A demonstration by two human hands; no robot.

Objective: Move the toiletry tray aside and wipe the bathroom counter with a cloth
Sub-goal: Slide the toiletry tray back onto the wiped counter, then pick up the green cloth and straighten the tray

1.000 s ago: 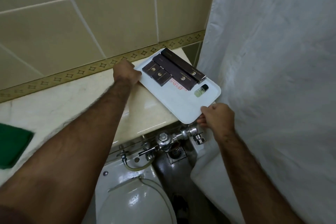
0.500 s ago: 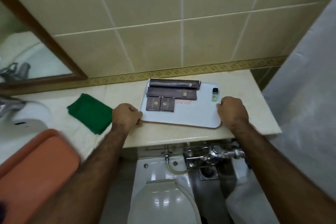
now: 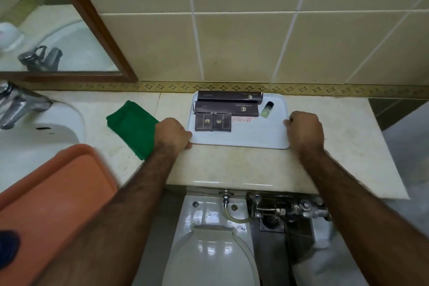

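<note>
The toiletry tray [image 3: 241, 138] is white, rectangular with rounded corners, and lies flat on the beige marble bench [image 3: 232, 165], with its far edge close to the patterned border strip [image 3: 325, 89] of the tiled wall.

Tray contents:
- 2 long dark boxes [image 3: 229, 96], laid parallel along the far side.
- 2 small dark boxes [image 3: 213, 122], side by side and touching, just in front of the long ones.
- 1 small bottle [image 3: 267, 109] with a black cap and pale green contents, lying to the right of the long boxes.
- Red printed lettering on the tray surface, partly covered by the small boxes.

Hand state:
- The left hand [image 3: 171, 133] is clenched on the left near corner of the tray, knuckles up, fingers curled at the rim.
- The right hand [image 3: 304, 131] is clenched on the right edge of the tray, thumb side against the rim.
- Both forearms reach in from the bottom of the view.

The green cloth [image 3: 133, 126] lies folded on the bench just left of the left hand, partly hidden behind the wrist. It is not touched by either hand, as far as can be seen.

Surroundings: a white sink [image 3: 41, 127] with a chrome tap [image 3: 16, 107] is at the left end of the bench. A wood-framed mirror [image 3: 58, 37] hangs above it. An orange tray [image 3: 46, 193], blurred, fills the lower left. A toilet [image 3: 213, 251] and chrome flush valve [image 3: 290, 210] sit below the bench edge.
</note>
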